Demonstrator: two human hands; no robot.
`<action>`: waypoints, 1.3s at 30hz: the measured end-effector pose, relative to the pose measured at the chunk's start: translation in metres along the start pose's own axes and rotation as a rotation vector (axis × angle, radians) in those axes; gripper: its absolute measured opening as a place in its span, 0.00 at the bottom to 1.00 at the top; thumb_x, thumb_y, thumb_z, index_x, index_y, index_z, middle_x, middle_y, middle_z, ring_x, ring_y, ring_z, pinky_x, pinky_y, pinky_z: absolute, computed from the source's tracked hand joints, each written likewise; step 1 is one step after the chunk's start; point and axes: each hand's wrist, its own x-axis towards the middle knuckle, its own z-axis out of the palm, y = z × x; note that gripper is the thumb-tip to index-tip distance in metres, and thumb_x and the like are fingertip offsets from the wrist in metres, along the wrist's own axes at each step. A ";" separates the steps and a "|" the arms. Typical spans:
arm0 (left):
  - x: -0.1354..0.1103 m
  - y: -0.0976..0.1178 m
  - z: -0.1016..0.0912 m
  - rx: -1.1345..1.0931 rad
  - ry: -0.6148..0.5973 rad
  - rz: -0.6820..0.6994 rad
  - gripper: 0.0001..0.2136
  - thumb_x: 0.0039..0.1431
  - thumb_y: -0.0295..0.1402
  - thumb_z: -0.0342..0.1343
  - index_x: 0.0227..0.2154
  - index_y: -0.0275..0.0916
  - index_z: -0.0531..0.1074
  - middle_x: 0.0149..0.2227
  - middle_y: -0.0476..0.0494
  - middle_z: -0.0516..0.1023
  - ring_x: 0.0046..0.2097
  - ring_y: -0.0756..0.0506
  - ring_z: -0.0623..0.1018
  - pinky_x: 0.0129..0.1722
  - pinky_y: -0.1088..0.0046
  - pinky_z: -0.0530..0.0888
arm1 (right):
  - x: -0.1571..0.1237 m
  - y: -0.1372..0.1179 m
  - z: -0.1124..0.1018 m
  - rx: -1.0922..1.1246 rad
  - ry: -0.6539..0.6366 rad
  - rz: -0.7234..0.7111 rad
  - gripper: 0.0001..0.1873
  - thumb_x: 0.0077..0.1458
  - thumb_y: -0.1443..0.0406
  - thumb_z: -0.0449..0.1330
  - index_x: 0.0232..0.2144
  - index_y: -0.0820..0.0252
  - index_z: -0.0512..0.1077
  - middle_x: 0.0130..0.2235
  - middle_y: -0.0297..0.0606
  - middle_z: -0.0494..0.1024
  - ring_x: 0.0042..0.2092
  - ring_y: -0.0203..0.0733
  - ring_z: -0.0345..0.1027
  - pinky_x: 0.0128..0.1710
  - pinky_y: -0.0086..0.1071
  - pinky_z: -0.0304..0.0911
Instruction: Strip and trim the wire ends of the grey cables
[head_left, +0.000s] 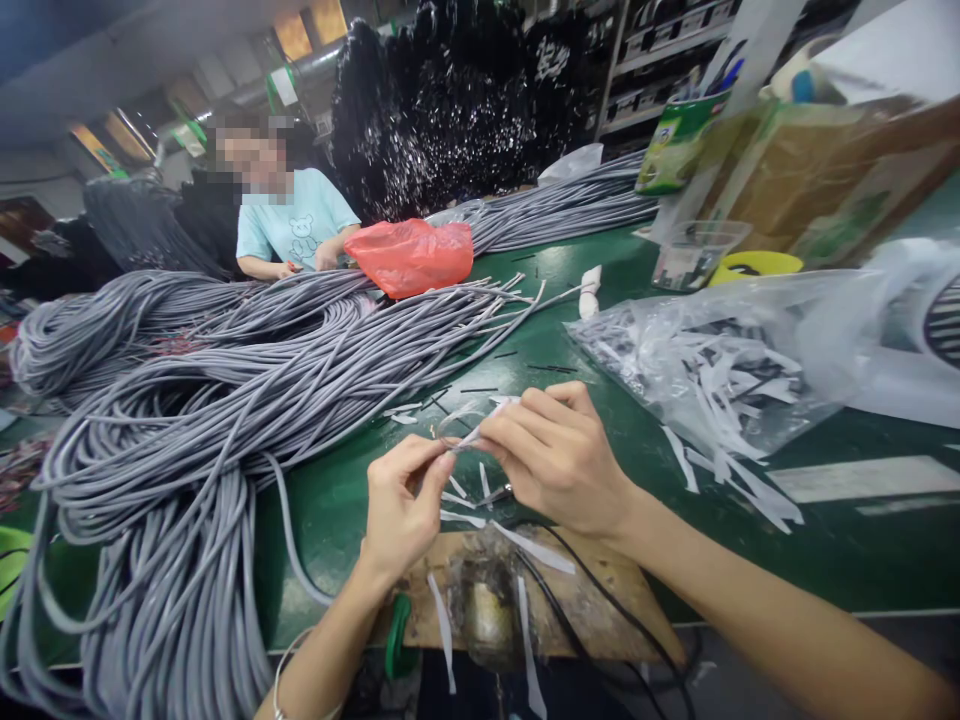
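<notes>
My left hand (405, 500) pinches one end of a thin pale grey-white strip (466, 441) between thumb and forefinger. Closed around the other end is my right hand (559, 460), its fingers curled and hiding part of the strip. Whether a cable end lies inside the strip I cannot tell. Below the hands, a small motor-like metal device (484, 610) sits on a wooden board (600, 600) at the table's front edge. Loose white strips (536, 548) lie on and around it.
Coiled grey cables (247, 380) cover the left side of the green table (525, 300). A clear plastic bag (720, 370) of white strips lies to the right. Across the table a person (300, 220) in a light blue shirt works beside a red bag (412, 258). A cardboard box (795, 165) stands back right.
</notes>
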 end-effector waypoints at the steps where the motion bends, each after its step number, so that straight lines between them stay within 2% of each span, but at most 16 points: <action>1: 0.000 0.001 -0.001 -0.008 -0.019 -0.013 0.10 0.55 0.34 0.54 0.31 0.35 0.78 0.23 0.45 0.71 0.24 0.51 0.66 0.24 0.77 0.62 | 0.000 0.001 0.000 0.018 -0.007 0.004 0.13 0.61 0.68 0.50 0.25 0.61 0.67 0.23 0.34 0.71 0.28 0.36 0.57 0.34 0.33 0.47; 8: 0.004 0.005 -0.003 -0.229 -0.158 -0.226 0.18 0.52 0.45 0.55 0.22 0.32 0.72 0.18 0.52 0.58 0.20 0.54 0.55 0.19 0.78 0.54 | 0.000 0.006 0.000 0.180 -0.029 0.014 0.12 0.61 0.68 0.50 0.26 0.62 0.66 0.23 0.33 0.71 0.26 0.35 0.56 0.33 0.33 0.47; 11: 0.005 0.007 -0.003 -0.288 -0.182 -0.261 0.19 0.51 0.46 0.56 0.20 0.32 0.69 0.17 0.53 0.56 0.20 0.56 0.53 0.18 0.78 0.52 | 0.001 0.005 0.000 0.246 -0.038 0.003 0.13 0.61 0.67 0.49 0.25 0.62 0.65 0.22 0.32 0.71 0.26 0.35 0.57 0.32 0.33 0.48; 16: 0.003 0.005 -0.003 -0.234 -0.165 -0.229 0.18 0.53 0.45 0.55 0.21 0.32 0.70 0.17 0.51 0.58 0.20 0.55 0.55 0.18 0.78 0.53 | 0.003 0.006 -0.004 0.242 0.030 0.041 0.10 0.60 0.68 0.51 0.26 0.61 0.65 0.23 0.32 0.71 0.25 0.35 0.56 0.32 0.33 0.48; 19: 0.001 0.002 -0.003 -0.177 -0.140 -0.190 0.16 0.55 0.42 0.53 0.24 0.32 0.73 0.18 0.50 0.62 0.21 0.54 0.58 0.19 0.78 0.56 | 0.003 0.007 -0.004 0.187 0.029 0.026 0.10 0.60 0.68 0.51 0.26 0.61 0.65 0.23 0.32 0.71 0.25 0.35 0.56 0.32 0.33 0.48; 21: 0.000 0.002 -0.003 -0.144 -0.126 -0.159 0.15 0.56 0.41 0.53 0.26 0.32 0.74 0.19 0.49 0.64 0.21 0.53 0.60 0.20 0.78 0.58 | 0.002 0.007 -0.002 0.163 0.021 0.010 0.10 0.60 0.69 0.51 0.26 0.61 0.65 0.23 0.32 0.71 0.25 0.35 0.55 0.32 0.33 0.48; 26: 0.000 0.003 -0.003 -0.104 -0.124 -0.122 0.13 0.57 0.38 0.52 0.25 0.33 0.74 0.20 0.49 0.65 0.22 0.53 0.60 0.21 0.77 0.59 | -0.001 0.005 0.000 0.123 -0.007 -0.009 0.11 0.60 0.68 0.51 0.25 0.61 0.66 0.22 0.32 0.70 0.26 0.35 0.56 0.33 0.33 0.47; 34: -0.002 -0.004 -0.005 -0.018 -0.179 -0.055 0.11 0.59 0.30 0.49 0.38 0.36 0.76 0.25 0.47 0.69 0.25 0.52 0.65 0.23 0.77 0.61 | -0.001 0.005 0.001 0.050 -0.041 -0.056 0.13 0.60 0.70 0.50 0.23 0.62 0.67 0.21 0.34 0.68 0.28 0.37 0.56 0.33 0.33 0.46; 39: -0.001 -0.006 -0.002 -0.005 -0.148 -0.039 0.11 0.57 0.29 0.50 0.40 0.36 0.76 0.28 0.44 0.73 0.28 0.50 0.70 0.27 0.77 0.67 | -0.002 0.005 0.003 0.084 -0.121 -0.096 0.13 0.59 0.70 0.49 0.24 0.63 0.67 0.22 0.36 0.69 0.29 0.38 0.57 0.33 0.33 0.47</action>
